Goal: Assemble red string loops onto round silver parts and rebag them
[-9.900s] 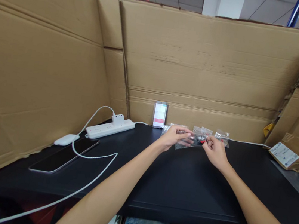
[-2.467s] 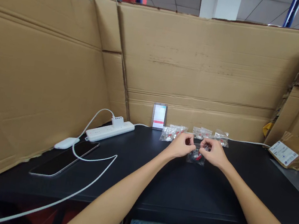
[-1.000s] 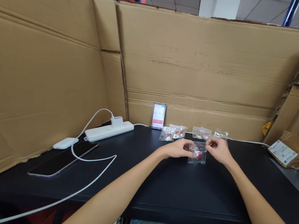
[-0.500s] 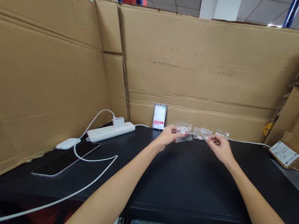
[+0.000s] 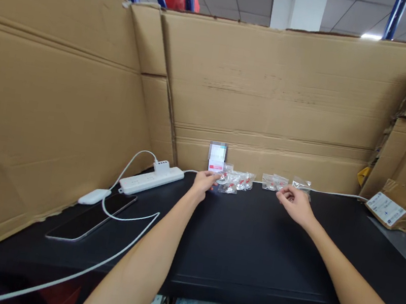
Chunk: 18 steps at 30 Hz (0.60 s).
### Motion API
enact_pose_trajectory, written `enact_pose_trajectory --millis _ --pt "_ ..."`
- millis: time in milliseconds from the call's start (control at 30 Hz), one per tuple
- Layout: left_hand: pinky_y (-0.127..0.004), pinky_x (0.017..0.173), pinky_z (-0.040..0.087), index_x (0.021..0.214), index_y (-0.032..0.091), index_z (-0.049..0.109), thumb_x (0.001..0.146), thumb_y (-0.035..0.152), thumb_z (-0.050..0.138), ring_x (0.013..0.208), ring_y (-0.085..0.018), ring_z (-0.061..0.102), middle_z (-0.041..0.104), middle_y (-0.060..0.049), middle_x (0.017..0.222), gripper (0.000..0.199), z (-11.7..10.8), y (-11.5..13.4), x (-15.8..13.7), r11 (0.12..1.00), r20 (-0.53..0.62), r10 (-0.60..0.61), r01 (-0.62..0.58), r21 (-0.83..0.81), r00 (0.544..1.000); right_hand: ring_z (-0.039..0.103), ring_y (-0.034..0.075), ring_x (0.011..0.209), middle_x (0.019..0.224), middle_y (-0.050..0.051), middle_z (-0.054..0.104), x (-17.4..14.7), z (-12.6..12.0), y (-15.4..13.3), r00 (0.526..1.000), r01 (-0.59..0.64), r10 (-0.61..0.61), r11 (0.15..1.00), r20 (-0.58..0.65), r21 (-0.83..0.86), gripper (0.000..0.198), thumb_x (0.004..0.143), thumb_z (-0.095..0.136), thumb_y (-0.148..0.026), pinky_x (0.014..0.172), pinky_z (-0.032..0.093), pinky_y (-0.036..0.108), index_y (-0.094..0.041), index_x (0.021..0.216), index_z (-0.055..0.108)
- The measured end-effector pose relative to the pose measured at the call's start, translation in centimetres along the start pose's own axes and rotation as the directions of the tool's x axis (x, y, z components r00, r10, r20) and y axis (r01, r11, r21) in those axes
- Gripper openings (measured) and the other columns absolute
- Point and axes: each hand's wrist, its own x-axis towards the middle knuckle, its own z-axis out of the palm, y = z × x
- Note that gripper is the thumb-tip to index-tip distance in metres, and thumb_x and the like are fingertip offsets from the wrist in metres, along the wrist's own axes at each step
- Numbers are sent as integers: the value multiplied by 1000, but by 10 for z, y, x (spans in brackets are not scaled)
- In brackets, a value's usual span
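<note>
My left hand (image 5: 203, 184) is closed, its fingertips on the left edge of a clear plastic bag (image 5: 223, 179) in front of the upright phone. Beside that bag lies a cluster of small clear bags (image 5: 241, 181) with red bits inside; what the contents are is too small to tell. My right hand (image 5: 295, 206) hovers low over the table, palm down, thumb and fingers loosely curved and slightly apart. Just left of its fingertips are more small clear bags (image 5: 271, 182) with red bits. Behind the hand lies another clear bag (image 5: 302, 183), partly covered by it.
A phone (image 5: 217, 157) with a lit screen leans on the cardboard wall (image 5: 279, 107). To the left are a white power strip (image 5: 152, 180), a white charging cable (image 5: 126, 218) and a dark tablet-like device (image 5: 90, 219). A labelled brown parcel (image 5: 402, 205) sits at the right.
My left hand has moved left, from over the bags to in front of the phone, and a spread cluster of bags now shows. My right hand has shifted slightly, its fingers loosening.
</note>
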Motion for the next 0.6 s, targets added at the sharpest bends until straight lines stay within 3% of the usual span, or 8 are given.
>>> enact_pose_trajectory --millis 133,233,333,433,500,600 --pt "-21 46 35 70 14 60 60 32 77 51 -12 54 59 -1 58 26 21 0 -12 993 86 101 -106 59 991 59 16 60 62 1 62 -1 1 -1 1000 16 -15 999 25 -32 23 82 54 -41 60 45 27 -18 78 57" --pt "-24 57 42 76 15 62 64 30 75 63 -15 60 64 -3 68 23 40 0 -21 938 219 258 -299 177 941 58 15 59 62 1 62 -1 2 -2 999 18 -16 999 44 -51 23 83 53 -40 59 45 27 -19 78 58" --pt "-27 68 44 73 16 62 71 32 69 74 -19 62 65 -5 72 18 51 -3 -28 805 296 348 -445 392 890 56 14 56 61 1 61 -2 2 -3 998 19 -15 997 53 -80 23 83 53 -40 57 44 26 -19 76 58" --pt "-34 78 43 75 16 64 76 40 64 90 -26 57 65 -9 81 24 52 -4 -34 616 261 413 -479 625 873 54 14 55 60 0 61 -3 2 -3 998 23 -17 995 56 -94 23 83 53 -40 57 43 26 -19 75 58" --pt "-38 84 41 85 16 66 78 45 62 98 -31 53 63 -13 92 30 50 -3 -37 503 236 462 -471 725 855 54 14 55 60 0 60 -4 2 -4 998 26 -21 994 57 -102 23 83 53 -39 56 43 25 -19 75 58" --pt "-41 88 39 107 14 63 80 44 59 103 -33 49 59 -17 106 40 47 2 -42 421 204 527 -462 780 825 54 13 54 60 0 60 -4 1 -3 997 29 -21 993 68 -118 22 83 53 -38 56 42 25 -19 74 58"
